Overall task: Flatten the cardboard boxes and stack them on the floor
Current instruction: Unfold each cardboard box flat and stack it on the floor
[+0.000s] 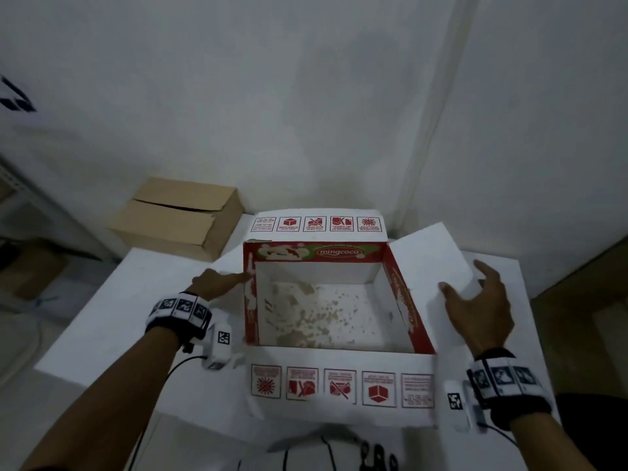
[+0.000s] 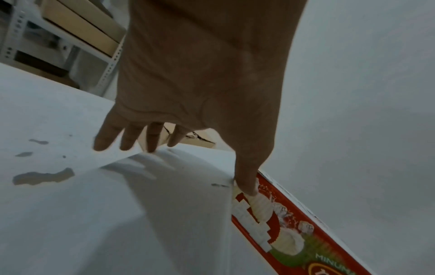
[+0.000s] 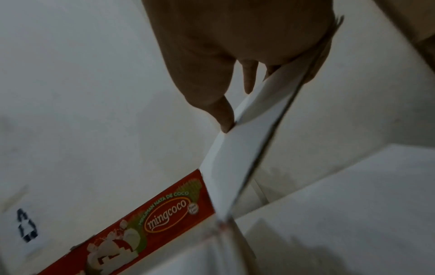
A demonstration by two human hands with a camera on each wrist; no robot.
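Note:
A red and white "mingcoco" cardboard box (image 1: pixel 319 253) stands open on the white table (image 1: pixel 112 317), its top flaps folded outwards. My left hand (image 1: pixel 217 283) lies with straight fingers on the left flap (image 2: pixel 179 186), and its thumb touches the box's red rim (image 2: pixel 282 223). My right hand (image 1: pixel 482 311) holds the raised right flap (image 1: pixel 428 263). In the right wrist view that flap (image 3: pixel 235 158) runs between the thumb and the other fingers of the hand (image 3: pixel 235 37). The box's inner floor is bare, with torn paper patches.
A closed brown cardboard box (image 1: pixel 180 215) sits behind the table at the back left, against the wall. A metal shelf rack (image 2: pixel 14 37) stands at the far left. Black cables (image 1: pixel 373 453) lie by the table's near edge. The wall corner is just behind the box.

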